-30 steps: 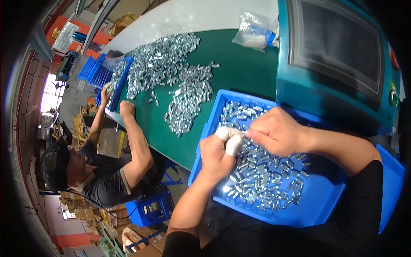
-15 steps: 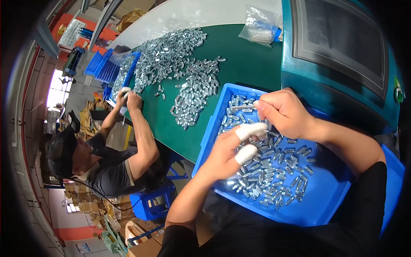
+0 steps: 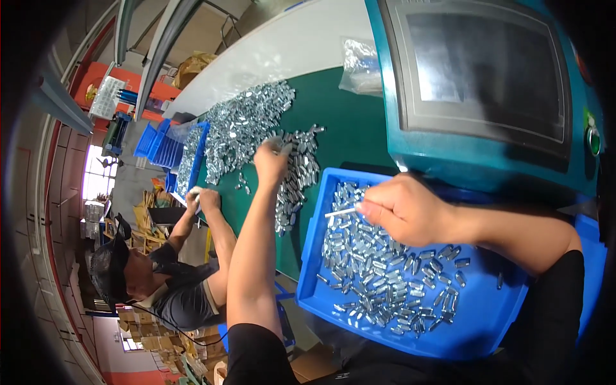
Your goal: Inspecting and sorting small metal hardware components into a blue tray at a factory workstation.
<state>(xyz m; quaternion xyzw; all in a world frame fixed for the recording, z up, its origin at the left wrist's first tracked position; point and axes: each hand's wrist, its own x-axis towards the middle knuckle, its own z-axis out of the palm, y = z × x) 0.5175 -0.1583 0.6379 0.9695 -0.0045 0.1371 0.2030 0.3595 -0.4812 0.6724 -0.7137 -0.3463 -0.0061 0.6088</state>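
While your right hand pinches a thin white rod between fingertips, its free end sticks out to the left over the blue tray of small silver metal parts directly below the grip. Your left hand is stretched well ahead of that, fingers curled onto the row of silver parts on the green table; can't tell if it's got hold of any. Beyond it, a bigger heap. Teal machine just behind your right hand. Co-worker's hand far left.
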